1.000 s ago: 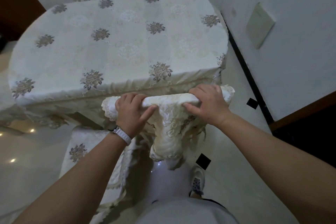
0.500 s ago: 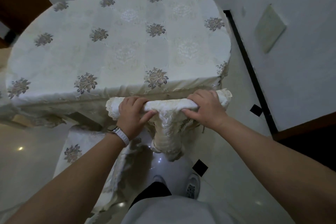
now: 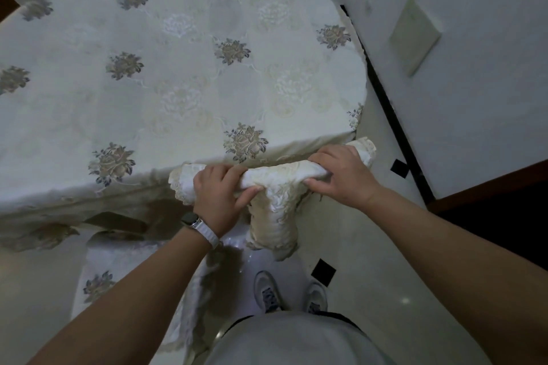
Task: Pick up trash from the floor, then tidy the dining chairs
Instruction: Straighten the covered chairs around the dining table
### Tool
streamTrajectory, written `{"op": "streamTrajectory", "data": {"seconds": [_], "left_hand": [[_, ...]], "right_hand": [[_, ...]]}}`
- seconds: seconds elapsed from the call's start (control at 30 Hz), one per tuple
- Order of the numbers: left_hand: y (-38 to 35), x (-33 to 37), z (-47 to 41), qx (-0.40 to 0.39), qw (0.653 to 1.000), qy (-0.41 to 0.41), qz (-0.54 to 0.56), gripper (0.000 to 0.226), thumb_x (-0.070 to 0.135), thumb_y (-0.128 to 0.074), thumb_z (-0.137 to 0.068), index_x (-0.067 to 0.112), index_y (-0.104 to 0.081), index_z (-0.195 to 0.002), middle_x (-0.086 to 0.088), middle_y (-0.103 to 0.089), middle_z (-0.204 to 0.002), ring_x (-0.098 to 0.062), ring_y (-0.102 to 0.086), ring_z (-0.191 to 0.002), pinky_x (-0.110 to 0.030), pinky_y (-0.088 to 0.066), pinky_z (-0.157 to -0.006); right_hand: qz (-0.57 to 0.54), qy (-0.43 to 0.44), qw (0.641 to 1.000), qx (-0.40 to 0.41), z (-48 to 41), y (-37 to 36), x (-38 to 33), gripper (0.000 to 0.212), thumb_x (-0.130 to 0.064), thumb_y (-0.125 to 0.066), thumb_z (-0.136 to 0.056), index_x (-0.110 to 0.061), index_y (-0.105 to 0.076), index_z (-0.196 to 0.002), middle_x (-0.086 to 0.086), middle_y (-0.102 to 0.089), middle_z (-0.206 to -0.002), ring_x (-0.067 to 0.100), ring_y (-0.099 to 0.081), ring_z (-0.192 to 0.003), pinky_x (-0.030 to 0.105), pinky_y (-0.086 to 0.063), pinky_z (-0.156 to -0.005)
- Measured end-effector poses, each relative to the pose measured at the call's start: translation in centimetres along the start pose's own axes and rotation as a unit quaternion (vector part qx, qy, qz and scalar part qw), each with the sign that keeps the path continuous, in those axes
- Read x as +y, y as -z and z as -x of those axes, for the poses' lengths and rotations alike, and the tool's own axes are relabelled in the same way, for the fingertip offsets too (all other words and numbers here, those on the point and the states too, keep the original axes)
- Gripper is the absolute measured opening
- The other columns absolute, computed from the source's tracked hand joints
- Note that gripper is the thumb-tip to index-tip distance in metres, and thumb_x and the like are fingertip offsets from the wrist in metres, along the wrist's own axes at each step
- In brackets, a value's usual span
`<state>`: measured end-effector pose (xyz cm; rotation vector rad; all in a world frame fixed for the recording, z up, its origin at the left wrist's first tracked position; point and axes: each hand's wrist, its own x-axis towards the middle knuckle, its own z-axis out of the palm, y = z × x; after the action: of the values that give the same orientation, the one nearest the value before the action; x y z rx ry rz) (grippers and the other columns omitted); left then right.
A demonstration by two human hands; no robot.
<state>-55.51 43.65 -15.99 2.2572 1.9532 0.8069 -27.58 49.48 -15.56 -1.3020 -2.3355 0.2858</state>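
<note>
Gripping the lace-covered top rail of the dining chair (image 3: pixel 277 179), the left hand (image 3: pixel 219 191) and right hand (image 3: pixel 341 179) curl over it by the table (image 3: pixel 178 83), at its near edge. Seat and legs are hidden.

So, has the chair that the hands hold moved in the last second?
Yes. The chair back has moved forward, toward the table: its cover now ends farther from the black floor tile, nearer the table edge.
</note>
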Motion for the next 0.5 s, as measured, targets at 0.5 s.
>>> {"op": "streamTrajectory", "data": {"seconds": [0.5], "left_hand": [[-0.9,0.3,-0.1,-0.016,1.000,-0.023,0.005,0.066,0.071,-0.039,-0.089,0.014,-0.071,-0.099,-0.007,-0.062,-0.090,-0.029,-0.055,-0.085,-0.041,-0.040,-0.078]], "right_hand": [[0.000,0.059,0.998,-0.031,-0.6,-0.8,2.3,0.048,-0.053,-0.063,-0.076,-0.013,-0.069,-0.100,0.006,-0.062,-0.092,0.029,-0.059,-0.085,0.044,-0.045,-0.081]]}}
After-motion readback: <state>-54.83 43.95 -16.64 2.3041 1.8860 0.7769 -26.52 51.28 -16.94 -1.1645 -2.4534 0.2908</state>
